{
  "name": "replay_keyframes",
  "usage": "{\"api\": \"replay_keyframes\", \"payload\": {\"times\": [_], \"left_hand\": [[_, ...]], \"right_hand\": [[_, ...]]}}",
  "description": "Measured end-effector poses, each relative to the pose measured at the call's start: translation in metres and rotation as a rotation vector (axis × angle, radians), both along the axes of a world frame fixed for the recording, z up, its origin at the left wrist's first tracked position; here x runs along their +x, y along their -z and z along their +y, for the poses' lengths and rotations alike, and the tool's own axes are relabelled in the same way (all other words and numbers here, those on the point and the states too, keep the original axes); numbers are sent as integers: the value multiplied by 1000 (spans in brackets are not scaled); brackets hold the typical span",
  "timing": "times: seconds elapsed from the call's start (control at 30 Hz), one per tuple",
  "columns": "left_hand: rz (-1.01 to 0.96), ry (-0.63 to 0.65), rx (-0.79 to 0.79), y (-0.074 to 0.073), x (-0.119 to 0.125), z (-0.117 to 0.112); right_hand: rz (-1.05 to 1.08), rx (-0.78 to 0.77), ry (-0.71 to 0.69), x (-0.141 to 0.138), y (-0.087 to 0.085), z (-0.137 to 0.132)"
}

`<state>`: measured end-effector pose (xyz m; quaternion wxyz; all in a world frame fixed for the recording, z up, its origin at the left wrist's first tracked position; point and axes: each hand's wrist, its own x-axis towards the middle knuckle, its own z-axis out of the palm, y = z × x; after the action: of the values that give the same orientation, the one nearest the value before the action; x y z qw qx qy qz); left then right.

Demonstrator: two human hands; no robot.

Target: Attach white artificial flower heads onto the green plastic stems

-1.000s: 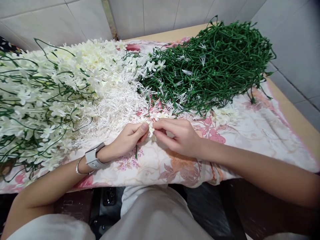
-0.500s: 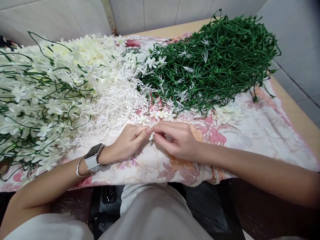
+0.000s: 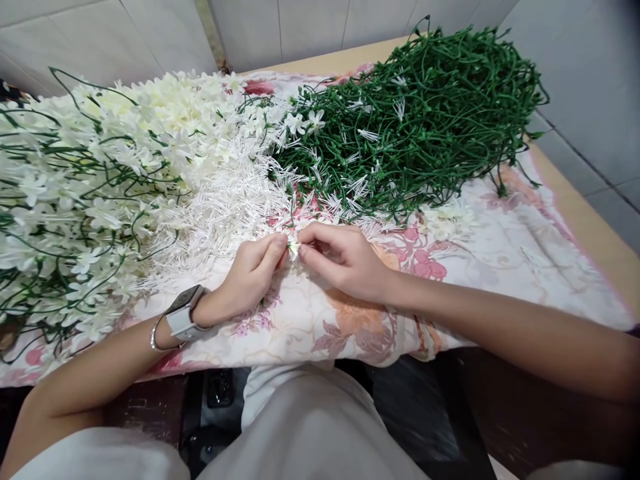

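Note:
My left hand (image 3: 250,273) and my right hand (image 3: 345,263) meet fingertip to fingertip over a floral cloth (image 3: 500,267). Between them they pinch a small white artificial flower piece (image 3: 293,248). A grey watch and a thin bracelet sit on my left wrist. Just beyond my fingers lies a heap of white spiky plastic stamens (image 3: 230,207). Farther left is a big pile of white artificial flowers on green stems (image 3: 90,180).
A tangled mound of bare green plastic stems (image 3: 435,113) fills the far right of the cloth. Small loose white petals (image 3: 450,220) lie to the right of my hands. A tan table edge (image 3: 590,233) and a tiled wall border the right and back.
Both hands have shifted slightly up and away from me while staying pinched together on the small flower piece. The view has tilted a little.

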<state>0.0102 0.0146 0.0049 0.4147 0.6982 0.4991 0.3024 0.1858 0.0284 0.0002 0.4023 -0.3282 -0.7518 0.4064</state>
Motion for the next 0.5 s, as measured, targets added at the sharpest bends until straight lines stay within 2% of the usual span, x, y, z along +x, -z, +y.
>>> {"api": "replay_keyframes", "payload": {"times": [0.13,0.4,0.5], "left_hand": [[19,6,-18,0,2,1],[76,96,40,3,0,2],[90,93,68,2,0,1]], "right_hand": [[-25,-2,20,-1,2,0],[-31,-10,29,-1,2,-2],[-18,-35,20,-1,2,-2]]}}
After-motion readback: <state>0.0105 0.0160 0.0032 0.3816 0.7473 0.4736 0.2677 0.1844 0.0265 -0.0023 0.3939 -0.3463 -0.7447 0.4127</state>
